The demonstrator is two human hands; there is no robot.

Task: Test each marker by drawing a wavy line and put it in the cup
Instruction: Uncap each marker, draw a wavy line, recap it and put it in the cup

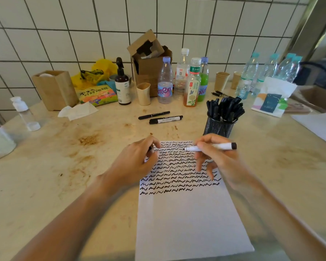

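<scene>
Right hand (213,157) pinches a white-barrelled, black-ended marker (211,147) level above the white paper sheet (188,219) covered in black wavy lines; left hand (137,159) curls around a small black cap (150,149) at the sheet's edge; the black mesh cup (217,127) full of markers stands just behind; two black markers (161,117) lie on the stained beige table (64,166).

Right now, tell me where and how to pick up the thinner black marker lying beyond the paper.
Pinch the thinner black marker at mid-barrel, from above, fingers on its near and far sides. It lies flat on the counter, running left to right, apart from the thicker marker just nearer, though the near-side gap looks narrow.
</scene>
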